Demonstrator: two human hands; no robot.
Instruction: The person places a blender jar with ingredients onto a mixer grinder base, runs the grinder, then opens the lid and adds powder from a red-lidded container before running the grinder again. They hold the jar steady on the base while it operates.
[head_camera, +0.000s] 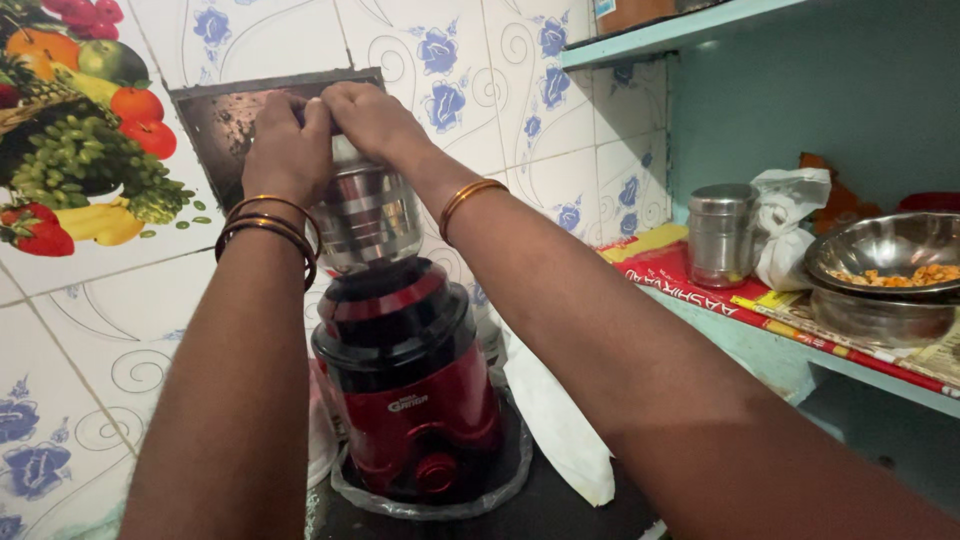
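A red and black mixer grinder base (415, 400) stands on a dark counter against the tiled wall. A shiny steel jar (368, 215) sits on top of it. My left hand (285, 150) and my right hand (372, 118) both press down over the jar's lid, which is hidden under my fingers. Bangles ring both wrists. The base's round knob (437, 470) faces me near the bottom.
A clear plastic sheet (500, 475) lies under the base and a white cloth (555, 415) beside it. On the teal shelf (790, 345) at right stand a steel canister (722, 235), a white bag (788, 225) and a steel bowl (885, 250) with yellow snack pieces.
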